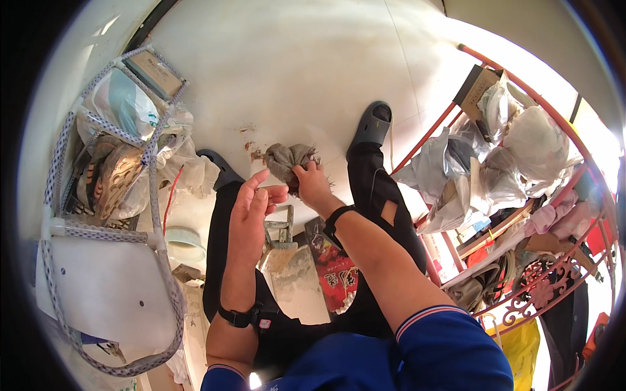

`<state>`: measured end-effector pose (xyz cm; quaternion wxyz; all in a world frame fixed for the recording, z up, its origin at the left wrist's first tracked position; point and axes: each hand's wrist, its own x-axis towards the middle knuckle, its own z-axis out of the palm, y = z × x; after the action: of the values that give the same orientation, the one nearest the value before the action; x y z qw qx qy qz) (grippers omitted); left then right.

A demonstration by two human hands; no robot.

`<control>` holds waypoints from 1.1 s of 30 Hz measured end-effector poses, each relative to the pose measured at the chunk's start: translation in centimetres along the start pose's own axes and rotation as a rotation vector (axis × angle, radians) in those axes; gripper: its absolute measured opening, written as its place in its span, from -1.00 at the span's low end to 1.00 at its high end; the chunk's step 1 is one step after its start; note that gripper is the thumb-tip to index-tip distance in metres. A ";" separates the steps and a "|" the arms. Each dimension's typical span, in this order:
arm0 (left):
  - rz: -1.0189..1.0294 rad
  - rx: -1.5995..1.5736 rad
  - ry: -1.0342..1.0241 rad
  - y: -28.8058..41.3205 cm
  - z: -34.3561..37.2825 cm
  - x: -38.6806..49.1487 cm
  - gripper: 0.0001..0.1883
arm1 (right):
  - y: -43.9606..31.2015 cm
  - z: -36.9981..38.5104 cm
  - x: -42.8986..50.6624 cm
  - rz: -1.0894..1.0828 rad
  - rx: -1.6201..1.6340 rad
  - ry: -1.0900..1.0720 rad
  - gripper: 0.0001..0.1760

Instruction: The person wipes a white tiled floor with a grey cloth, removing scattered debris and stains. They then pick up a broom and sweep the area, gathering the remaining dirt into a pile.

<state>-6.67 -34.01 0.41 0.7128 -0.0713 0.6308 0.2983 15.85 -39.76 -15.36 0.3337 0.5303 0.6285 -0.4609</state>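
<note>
A bunched grey-brown cloth [284, 160] with frayed edges is on or just above the pale floor [293, 73], between my feet. My right hand [311, 184] grips its near right side, with the fingertips partly hidden in the folds. To the left and nearer to me, my left hand [252, 203] is raised, its fingers loosely curled and apart. Nothing is in it. Reddish-brown crumbs or stains [255, 152] mark the floor just left of the cloth.
On the left, a tubular rack [151, 195] holds shoes [115, 176], plastic bags and a cardboard box [153, 73]. A red metal rack [530, 93] on the right is crowded with plastic bags [535, 141]. Below my hands are a wooden stool [281, 254] and a red printed box [337, 273].
</note>
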 end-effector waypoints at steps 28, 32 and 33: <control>-0.019 0.395 -0.085 -12.4 0.8 -15.2 -0.55 | -3.5 -10.1 -21.7 -0.266 0.080 -0.060 -0.48; 0.005 0.628 -0.122 -10.2 -1.1 -20.0 -0.57 | -3.1 -10.6 -32.2 -0.026 0.341 0.063 -0.56; 0.035 0.687 -0.126 -9.9 -1.6 -21.0 -0.57 | -3.5 -10.7 -34.3 0.045 0.352 0.050 -0.58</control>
<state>-3.49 -49.85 17.15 0.7274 0.2023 0.6503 0.0843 20.51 -42.17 20.32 0.2302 0.6058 0.5341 -0.5429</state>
